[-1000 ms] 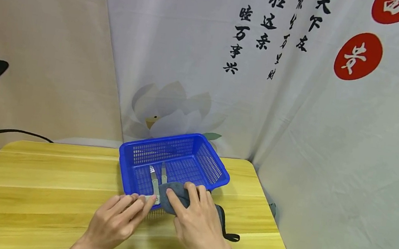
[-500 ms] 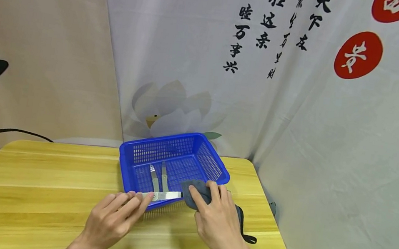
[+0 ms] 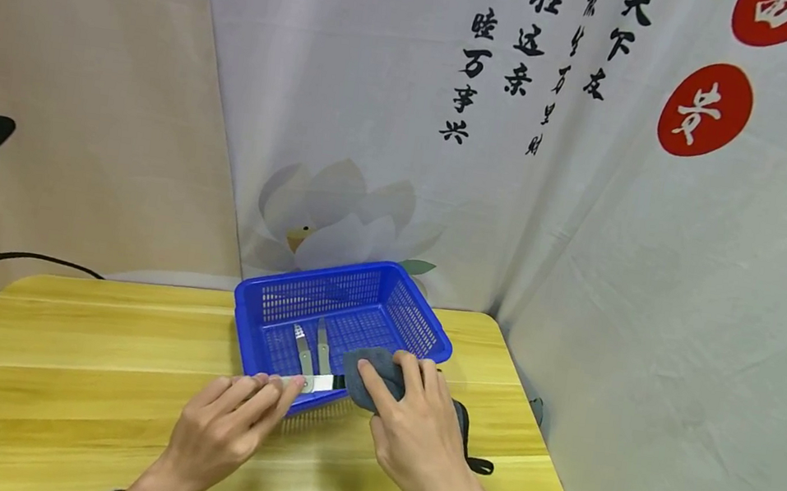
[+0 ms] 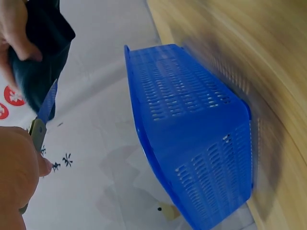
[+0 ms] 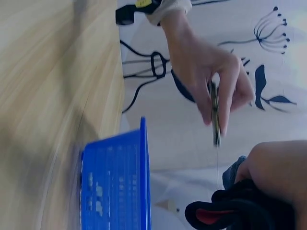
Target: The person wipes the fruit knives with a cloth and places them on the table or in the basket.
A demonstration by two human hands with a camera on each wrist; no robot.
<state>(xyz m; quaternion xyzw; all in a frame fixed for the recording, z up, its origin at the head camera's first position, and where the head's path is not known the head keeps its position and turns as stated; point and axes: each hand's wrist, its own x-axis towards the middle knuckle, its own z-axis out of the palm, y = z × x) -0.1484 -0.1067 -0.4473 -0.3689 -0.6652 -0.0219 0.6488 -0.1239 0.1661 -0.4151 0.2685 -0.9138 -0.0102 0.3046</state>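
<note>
My left hand [image 3: 220,426] pinches the pale handle of a small folding knife [image 3: 320,383], its blade pointing right above the front rim of the blue basket. In my right hand [image 3: 416,439] is a dark grey cloth [image 3: 363,378] with a black strap loop. The cloth's edge touches the blade and covers its tip in the head view. In the left wrist view the knife's blade [image 4: 47,103] lies against the cloth [image 4: 36,79]. Two similar knives lie inside the basket, a left one [image 3: 303,350] and a right one [image 3: 324,346].
The blue mesh basket [image 3: 352,276] stands at the back of the wooden table [image 3: 100,373], close to a printed fabric curtain [image 3: 387,70]. A second curtain side [image 3: 690,318] runs along the table's right edge.
My right hand and the cloth slid right along the knife, baring its blade, then came slightly back left over the tip. My left hand shifted slightly left, still holding the knife.
</note>
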